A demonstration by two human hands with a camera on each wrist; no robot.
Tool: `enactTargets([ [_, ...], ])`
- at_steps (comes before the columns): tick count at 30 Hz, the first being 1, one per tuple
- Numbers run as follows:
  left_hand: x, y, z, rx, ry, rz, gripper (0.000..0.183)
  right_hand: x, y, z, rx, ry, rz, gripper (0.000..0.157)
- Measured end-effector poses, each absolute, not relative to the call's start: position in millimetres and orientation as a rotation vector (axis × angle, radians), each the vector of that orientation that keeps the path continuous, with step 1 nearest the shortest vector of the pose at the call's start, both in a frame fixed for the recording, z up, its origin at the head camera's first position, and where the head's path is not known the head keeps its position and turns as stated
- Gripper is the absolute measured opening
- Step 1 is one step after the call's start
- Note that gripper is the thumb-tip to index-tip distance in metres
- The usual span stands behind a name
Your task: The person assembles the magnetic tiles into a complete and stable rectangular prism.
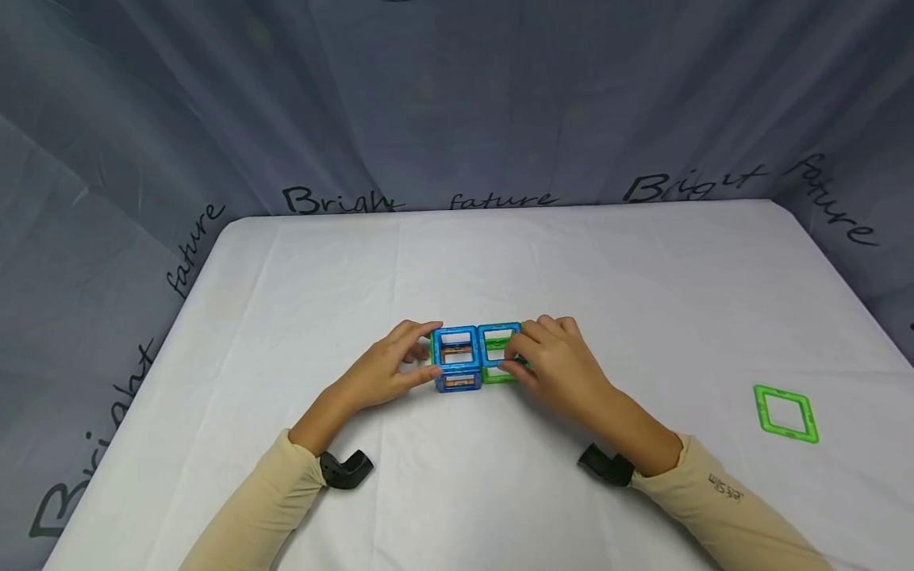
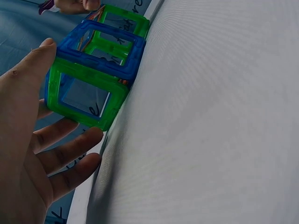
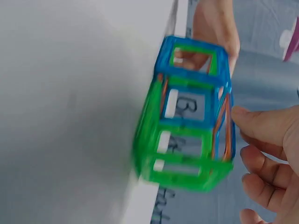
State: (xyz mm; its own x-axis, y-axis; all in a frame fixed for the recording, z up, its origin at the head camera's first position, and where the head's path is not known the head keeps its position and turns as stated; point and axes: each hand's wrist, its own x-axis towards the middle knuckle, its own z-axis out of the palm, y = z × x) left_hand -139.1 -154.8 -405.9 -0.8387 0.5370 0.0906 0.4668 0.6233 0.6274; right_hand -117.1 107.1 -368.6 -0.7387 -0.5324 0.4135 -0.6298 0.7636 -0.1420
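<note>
Two joined boxes of square magnetic tiles stand mid-table. The left one, a blue cube [image 1: 458, 366], has a green side tile [image 2: 81, 117] facing the left wrist camera. On the right, a blue top tile [image 1: 498, 327] lies over green tiles [image 1: 500, 378], with an open-framed green end [image 3: 187, 179]. My left hand [image 1: 382, 369] holds the cube's left side between thumb and index finger, the other fingers loosely spread. My right hand [image 1: 560, 361] pinches the blue top tile near its right edge with curled fingers; its thumb [image 3: 254, 123] is right at the edge.
A loose green square tile [image 1: 789, 433] lies flat on the white-covered table [image 1: 286, 293], far to the right. Grey cloth with handwritten lettering [image 1: 339, 201] surrounds the table's back and sides. Black wrist mounts [image 1: 346, 469] sit at both sleeve cuffs.
</note>
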Motion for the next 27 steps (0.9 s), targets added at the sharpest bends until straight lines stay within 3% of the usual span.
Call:
enactTargets([
  [12, -137, -154, -405, 0.798, 2.723, 1.02, 0.062, -111, 177, -384, 0.707, -2.603, 0.399, 0.024],
  [27, -135, -155, -405, 0.843, 2.726, 1.042, 0.061, -90, 282, -377, 0.192, -2.905, 0.376, 0.034],
])
